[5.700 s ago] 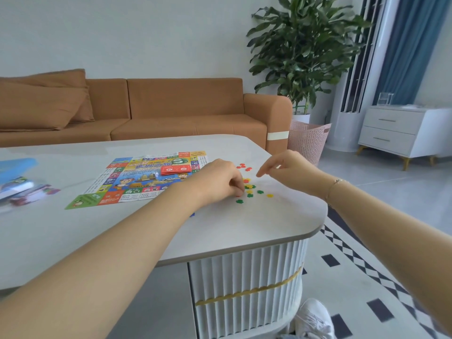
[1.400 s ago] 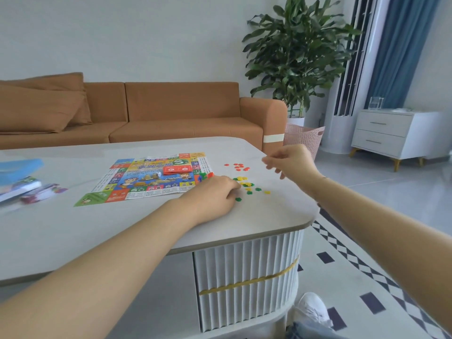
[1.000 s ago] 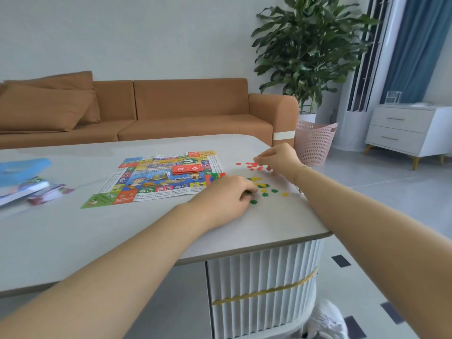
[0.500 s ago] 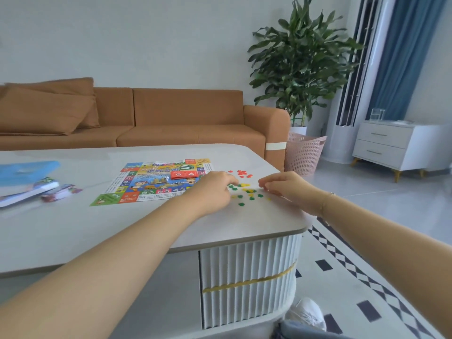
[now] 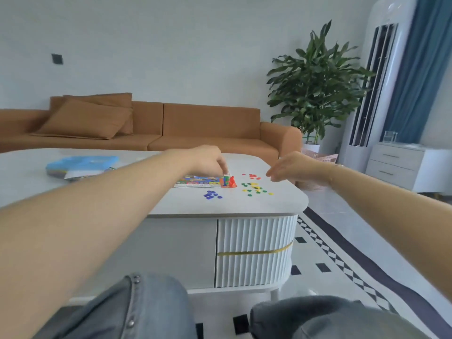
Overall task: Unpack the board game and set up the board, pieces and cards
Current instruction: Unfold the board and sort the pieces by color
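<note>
Plastic counters sorted by colour beside a paper game board on a pale, smooth-topped table.

Left hand lowered over the board's near corner, fingertips apparently pinching at small upright red and green plastic pawns, though too blurred to tell for certain; right hand held above the table edge, fingers straight and relaxed, grasping nothing. Blue counters clustered just in front of the board, red counters and a mixed green and yellow scatter to its right. Likely featherweight, hard, slick and easily flicked away; best pinched at the rim between thumb and fingertip. Thin, flexible printed sheet, best slid flat. Blue game box well apart at far left.
</note>
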Demonstrator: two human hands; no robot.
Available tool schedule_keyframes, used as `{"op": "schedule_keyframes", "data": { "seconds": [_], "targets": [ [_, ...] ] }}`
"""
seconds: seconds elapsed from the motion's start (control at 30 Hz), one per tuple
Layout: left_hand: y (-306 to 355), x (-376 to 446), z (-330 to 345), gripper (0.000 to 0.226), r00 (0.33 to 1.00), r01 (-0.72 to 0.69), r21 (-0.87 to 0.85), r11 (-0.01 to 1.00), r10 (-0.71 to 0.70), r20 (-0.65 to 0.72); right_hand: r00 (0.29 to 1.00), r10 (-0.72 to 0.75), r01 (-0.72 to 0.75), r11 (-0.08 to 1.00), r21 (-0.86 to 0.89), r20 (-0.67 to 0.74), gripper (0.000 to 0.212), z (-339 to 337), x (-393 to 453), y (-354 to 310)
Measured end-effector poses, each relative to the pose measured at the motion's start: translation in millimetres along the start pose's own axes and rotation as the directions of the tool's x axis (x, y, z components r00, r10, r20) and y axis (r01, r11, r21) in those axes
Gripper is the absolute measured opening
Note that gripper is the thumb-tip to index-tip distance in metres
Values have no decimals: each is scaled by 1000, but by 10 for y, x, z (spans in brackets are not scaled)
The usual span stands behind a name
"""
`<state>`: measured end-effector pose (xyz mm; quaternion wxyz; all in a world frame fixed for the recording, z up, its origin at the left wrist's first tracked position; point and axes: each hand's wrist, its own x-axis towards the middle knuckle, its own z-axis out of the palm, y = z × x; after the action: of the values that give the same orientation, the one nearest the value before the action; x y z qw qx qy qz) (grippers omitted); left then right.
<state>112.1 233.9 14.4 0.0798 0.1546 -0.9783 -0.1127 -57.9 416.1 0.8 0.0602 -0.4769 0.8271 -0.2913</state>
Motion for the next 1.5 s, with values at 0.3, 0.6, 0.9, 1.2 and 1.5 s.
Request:
{"op": "schedule_keyframes", "data": {
  "seconds": [0.3,0.6,0.9,1.2,1.5],
  "targets": [
    [-259,890,397,27,994,-96,28,995,97,-46,988,-13,9,1000,-25,-155,16,278,869,643],
    [-383,1851,618,24,979,-202,-34,979,201,-41,990,-82,84,996,-8,116,20,392,1695,1215],
    [-370,2335,935,21,975,-144,-44,989,149,167,972,-193,158,958,241,130,14,470,1891,1509],
    [-325,2336,980,25,987,-120,-12,993,120,106,925,-363,310,892,328,114,16,525,1974,1607],
    [-166,2432,990,23,981,-144,140,980,123,150,941,-317,256,896,363,118,7,547,1981,1618]
  ]
}}
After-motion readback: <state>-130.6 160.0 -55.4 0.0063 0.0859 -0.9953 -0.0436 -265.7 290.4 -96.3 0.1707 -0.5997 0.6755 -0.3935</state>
